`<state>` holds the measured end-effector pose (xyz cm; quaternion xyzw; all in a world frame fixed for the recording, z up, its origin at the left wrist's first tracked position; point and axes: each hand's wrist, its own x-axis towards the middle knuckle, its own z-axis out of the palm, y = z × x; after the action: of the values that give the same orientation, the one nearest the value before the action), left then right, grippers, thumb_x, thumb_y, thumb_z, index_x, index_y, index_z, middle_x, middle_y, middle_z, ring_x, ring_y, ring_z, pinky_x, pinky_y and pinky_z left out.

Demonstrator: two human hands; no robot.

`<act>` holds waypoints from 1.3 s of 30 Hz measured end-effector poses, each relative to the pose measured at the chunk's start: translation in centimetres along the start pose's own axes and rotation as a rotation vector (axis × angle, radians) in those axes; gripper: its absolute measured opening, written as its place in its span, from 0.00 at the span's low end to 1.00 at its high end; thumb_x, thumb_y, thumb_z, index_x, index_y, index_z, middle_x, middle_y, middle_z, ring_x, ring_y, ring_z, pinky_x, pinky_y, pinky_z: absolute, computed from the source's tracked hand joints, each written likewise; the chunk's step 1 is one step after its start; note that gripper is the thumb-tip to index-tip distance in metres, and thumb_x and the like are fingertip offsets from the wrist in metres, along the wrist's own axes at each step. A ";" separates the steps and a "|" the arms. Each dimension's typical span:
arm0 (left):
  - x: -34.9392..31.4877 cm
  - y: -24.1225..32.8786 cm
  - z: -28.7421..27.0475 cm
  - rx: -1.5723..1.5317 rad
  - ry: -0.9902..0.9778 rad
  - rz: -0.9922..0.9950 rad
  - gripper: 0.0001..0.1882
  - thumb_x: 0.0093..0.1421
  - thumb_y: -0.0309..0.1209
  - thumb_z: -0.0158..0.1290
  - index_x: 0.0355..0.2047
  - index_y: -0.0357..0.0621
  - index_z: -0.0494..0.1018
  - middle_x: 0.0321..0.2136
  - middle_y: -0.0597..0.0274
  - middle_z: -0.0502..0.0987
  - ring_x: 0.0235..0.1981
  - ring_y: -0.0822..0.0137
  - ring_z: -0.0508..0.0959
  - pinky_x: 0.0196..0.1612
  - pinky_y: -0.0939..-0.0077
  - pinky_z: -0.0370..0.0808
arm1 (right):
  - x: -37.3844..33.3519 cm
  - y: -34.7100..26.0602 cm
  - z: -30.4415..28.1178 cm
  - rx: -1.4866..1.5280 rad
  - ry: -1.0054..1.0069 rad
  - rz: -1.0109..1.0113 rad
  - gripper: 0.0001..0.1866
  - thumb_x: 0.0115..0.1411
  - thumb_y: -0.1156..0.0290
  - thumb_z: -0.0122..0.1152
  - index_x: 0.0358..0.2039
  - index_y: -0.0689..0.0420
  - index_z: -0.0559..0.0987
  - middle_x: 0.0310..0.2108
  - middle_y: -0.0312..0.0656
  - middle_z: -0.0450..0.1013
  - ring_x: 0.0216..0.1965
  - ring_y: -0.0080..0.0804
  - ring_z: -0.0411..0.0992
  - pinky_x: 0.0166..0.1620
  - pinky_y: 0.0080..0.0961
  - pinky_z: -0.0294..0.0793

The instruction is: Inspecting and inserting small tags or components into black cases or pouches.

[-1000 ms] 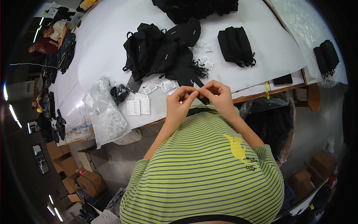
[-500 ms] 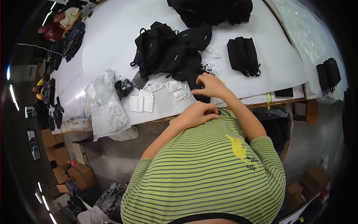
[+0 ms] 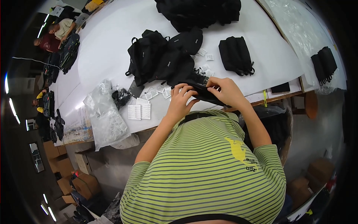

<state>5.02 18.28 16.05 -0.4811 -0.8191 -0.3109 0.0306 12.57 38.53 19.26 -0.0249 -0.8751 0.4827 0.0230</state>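
At the table's front edge I hold a black fabric bag (image 3: 204, 94) level between both hands. My left hand (image 3: 180, 100) is closed on its left end, fingers over the top. My right hand (image 3: 226, 91) pinches the upper edge on the right side. A black strap (image 3: 197, 116) lies against my shirt below the bag. Just beyond my hands are small black pieces (image 3: 198, 77) and white tags (image 3: 204, 69), with a pile of black bags (image 3: 160, 58) behind and to the left. What the fingertips pinch is partly hidden.
Left on the table (image 3: 108, 56) are white printed cards (image 3: 139, 111), a clear plastic bag (image 3: 104, 115) and a small black bundle (image 3: 121, 98). A larger black heap (image 3: 199, 13) lies at the back, a black bag (image 3: 236, 55) at right. Other people (image 3: 64, 29) work far left.
Both hands have moved onto a black bag, which is now raised at the table edge. My left hand went up from my shirt. The view has shifted slightly.
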 end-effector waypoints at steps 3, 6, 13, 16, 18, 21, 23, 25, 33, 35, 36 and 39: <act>0.8 0.2 -0.1 -0.017 0.032 0.096 0.15 0.42 0.30 0.64 0.32 0.45 0.75 0.34 0.67 0.74 0.43 0.61 0.69 0.45 0.66 0.62 | -0.6 -1.4 -0.5 0.010 0.035 0.034 0.06 0.51 0.73 0.59 0.30 0.59 0.75 0.25 0.44 0.76 0.27 0.40 0.75 0.32 0.29 0.72; 1.0 0.6 -0.7 -0.075 0.004 0.180 0.14 0.42 0.29 0.63 0.31 0.44 0.74 0.31 0.66 0.75 0.38 0.61 0.71 0.41 0.68 0.65 | -0.9 -1.9 -0.6 0.029 0.044 0.041 0.06 0.51 0.73 0.59 0.30 0.60 0.75 0.24 0.44 0.76 0.27 0.39 0.75 0.32 0.28 0.72; 0.3 2.0 -1.6 -0.212 -0.149 0.135 0.13 0.43 0.25 0.61 0.31 0.41 0.74 0.27 0.62 0.74 0.30 0.61 0.73 0.33 0.71 0.68 | -1.0 -1.6 0.0 0.106 -0.021 0.026 0.05 0.52 0.75 0.58 0.29 0.63 0.74 0.23 0.42 0.75 0.25 0.29 0.75 0.30 0.21 0.71; 0.0 2.5 -1.9 -0.200 -0.181 0.092 0.13 0.43 0.24 0.60 0.31 0.40 0.72 0.27 0.61 0.73 0.29 0.61 0.73 0.33 0.71 0.67 | -1.0 -1.5 0.4 0.125 -0.041 0.030 0.05 0.52 0.75 0.58 0.29 0.63 0.74 0.23 0.41 0.75 0.25 0.28 0.75 0.29 0.20 0.71; -0.1 2.5 -2.0 -0.188 -0.172 0.103 0.13 0.43 0.24 0.60 0.31 0.40 0.72 0.27 0.61 0.73 0.29 0.61 0.73 0.33 0.71 0.66 | -0.9 -1.4 0.6 0.148 -0.045 0.031 0.05 0.52 0.75 0.58 0.29 0.63 0.74 0.23 0.40 0.74 0.25 0.27 0.74 0.29 0.19 0.71; -0.1 2.8 -2.3 -0.172 -0.171 0.108 0.13 0.43 0.23 0.59 0.32 0.40 0.71 0.28 0.61 0.73 0.29 0.61 0.73 0.35 0.71 0.66 | -0.8 -1.1 0.8 0.248 -0.057 0.081 0.05 0.52 0.75 0.58 0.29 0.63 0.74 0.24 0.38 0.74 0.26 0.23 0.73 0.31 0.18 0.70; 0.1 2.9 -2.7 -0.168 -0.178 0.101 0.13 0.44 0.23 0.58 0.32 0.40 0.71 0.28 0.61 0.72 0.29 0.61 0.73 0.35 0.70 0.66 | -0.7 -0.7 0.9 0.331 -0.027 0.113 0.05 0.53 0.75 0.59 0.29 0.63 0.74 0.25 0.36 0.73 0.27 0.20 0.71 0.32 0.17 0.69; 0.4 3.0 -3.1 -0.140 -0.198 0.138 0.13 0.43 0.25 0.59 0.31 0.41 0.70 0.28 0.61 0.71 0.29 0.62 0.71 0.35 0.70 0.66 | -0.8 -0.8 0.8 0.353 -0.033 0.120 0.05 0.53 0.75 0.59 0.29 0.63 0.74 0.25 0.36 0.73 0.27 0.19 0.71 0.32 0.17 0.69; 0.1 2.6 -2.9 -0.080 -0.137 0.120 0.12 0.42 0.25 0.60 0.28 0.41 0.71 0.25 0.63 0.70 0.28 0.63 0.71 0.34 0.71 0.65 | -0.7 -0.9 1.0 0.424 -0.086 0.135 0.05 0.54 0.76 0.59 0.30 0.62 0.74 0.24 0.33 0.71 0.27 0.15 0.68 0.31 0.14 0.67; 0.1 2.7 -3.0 -0.075 -0.133 0.113 0.11 0.42 0.25 0.60 0.27 0.41 0.71 0.24 0.64 0.69 0.28 0.63 0.71 0.34 0.71 0.65 | -0.7 -1.1 0.9 0.431 -0.104 0.171 0.04 0.54 0.76 0.59 0.30 0.62 0.74 0.24 0.31 0.71 0.26 0.14 0.68 0.30 0.13 0.66; 0.1 2.8 -3.0 -0.079 -0.131 0.115 0.11 0.41 0.25 0.60 0.26 0.42 0.71 0.24 0.64 0.69 0.28 0.64 0.70 0.34 0.72 0.64 | -0.8 -1.1 0.9 0.430 -0.104 0.171 0.04 0.54 0.76 0.59 0.30 0.62 0.74 0.24 0.31 0.71 0.26 0.14 0.68 0.30 0.13 0.66; 0.2 3.1 -3.6 -0.112 -0.160 0.092 0.10 0.43 0.25 0.60 0.27 0.41 0.72 0.24 0.64 0.70 0.27 0.64 0.71 0.33 0.72 0.65 | -1.0 -0.3 0.6 0.446 -0.169 0.169 0.08 0.57 0.69 0.57 0.32 0.62 0.75 0.28 0.37 0.74 0.29 0.21 0.70 0.35 0.18 0.69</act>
<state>6.53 17.54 20.47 -0.5424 -0.7774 -0.3149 -0.0474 13.53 37.79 19.21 -0.0522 -0.7408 0.6642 -0.0857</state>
